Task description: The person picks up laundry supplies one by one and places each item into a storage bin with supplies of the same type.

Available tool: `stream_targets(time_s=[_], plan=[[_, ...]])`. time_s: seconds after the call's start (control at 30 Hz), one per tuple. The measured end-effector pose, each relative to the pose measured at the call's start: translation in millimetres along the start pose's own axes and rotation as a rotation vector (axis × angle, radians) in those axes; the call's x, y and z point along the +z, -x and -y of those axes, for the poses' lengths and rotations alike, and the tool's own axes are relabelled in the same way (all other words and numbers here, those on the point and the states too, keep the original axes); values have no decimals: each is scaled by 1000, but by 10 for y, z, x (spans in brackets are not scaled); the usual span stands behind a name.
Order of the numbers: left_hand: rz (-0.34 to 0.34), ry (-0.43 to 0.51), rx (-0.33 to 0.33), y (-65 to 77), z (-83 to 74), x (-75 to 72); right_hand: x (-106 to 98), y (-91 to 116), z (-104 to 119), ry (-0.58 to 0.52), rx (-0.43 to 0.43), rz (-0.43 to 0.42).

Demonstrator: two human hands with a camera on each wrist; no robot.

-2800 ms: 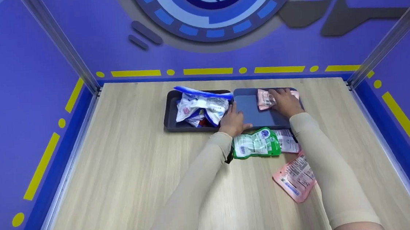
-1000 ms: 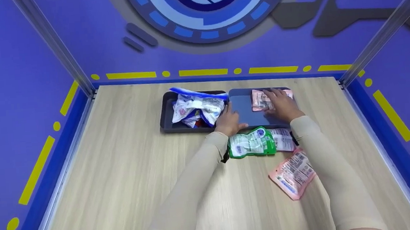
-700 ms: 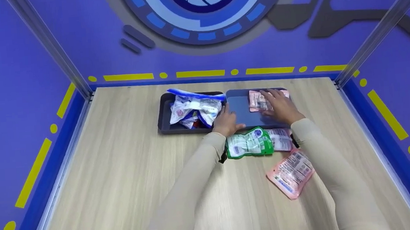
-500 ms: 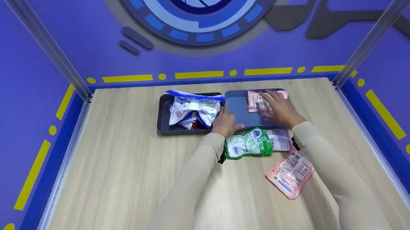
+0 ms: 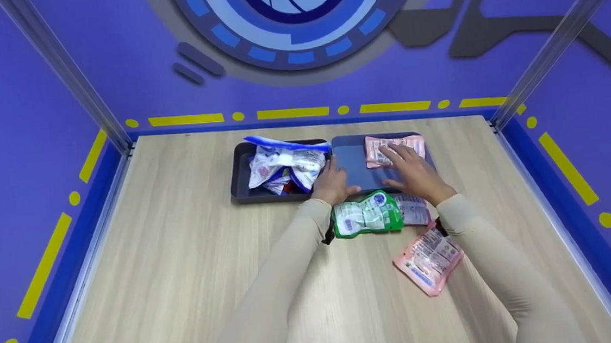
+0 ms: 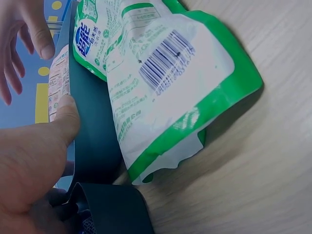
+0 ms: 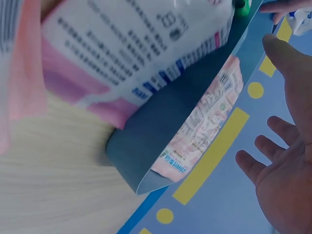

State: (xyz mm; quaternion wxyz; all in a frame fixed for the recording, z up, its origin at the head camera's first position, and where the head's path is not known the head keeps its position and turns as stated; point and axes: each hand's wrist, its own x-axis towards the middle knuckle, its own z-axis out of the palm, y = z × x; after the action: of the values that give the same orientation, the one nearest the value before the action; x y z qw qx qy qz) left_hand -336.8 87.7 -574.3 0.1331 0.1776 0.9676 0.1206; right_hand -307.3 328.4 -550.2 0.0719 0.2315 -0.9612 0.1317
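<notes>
Your right hand (image 5: pixel 417 176) hangs open over the near part of the blue tray (image 5: pixel 349 160), fingers spread and with nothing in its hold; in the head view its fingertips overlap the pink pouch (image 7: pixel 204 122), while the right wrist view shows them apart from it. That pouch lies inside the blue tray, against the far side and toward the right end.

Your left hand (image 5: pixel 331 185) rests where the two trays meet, thumb and index finger stretched out, no pouch in its hold; its other fingers are mostly hidden, so you can't really tell how they sit on the dark tray (image 5: pixel 269 198). White-and-blue pouches (image 5: pixel 286 159) are heaped in that tray, one blue edge rising over the far rim.

On the desk (image 5: pixel 180 247), just in front of the blue tray, a green pouch (image 5: pixel 366 216) partly overlaps a purple pouch (image 5: pixel 413 210). A second pink pouch (image 5: pixel 428 260) lies at an angle nearer to you, beside your right sleeve (image 5: pixel 486 250).
</notes>
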Motion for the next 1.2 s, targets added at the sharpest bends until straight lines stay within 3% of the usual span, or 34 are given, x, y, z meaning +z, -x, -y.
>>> stream_targets(time_s=[0.3, 0.77, 1.0, 1.2], plan=[[-5, -5, 33, 58, 18, -25, 15, 125, 135, -7, -82, -43], [24, -14, 26, 27, 30, -23, 19, 329, 283, -7, -107, -29], [-32, -2, 46, 100, 19, -65, 38, 411, 346, -11, -146, -31], [-35, -16, 55, 92, 8, -62, 65, 491, 419, -2, -128, 2]])
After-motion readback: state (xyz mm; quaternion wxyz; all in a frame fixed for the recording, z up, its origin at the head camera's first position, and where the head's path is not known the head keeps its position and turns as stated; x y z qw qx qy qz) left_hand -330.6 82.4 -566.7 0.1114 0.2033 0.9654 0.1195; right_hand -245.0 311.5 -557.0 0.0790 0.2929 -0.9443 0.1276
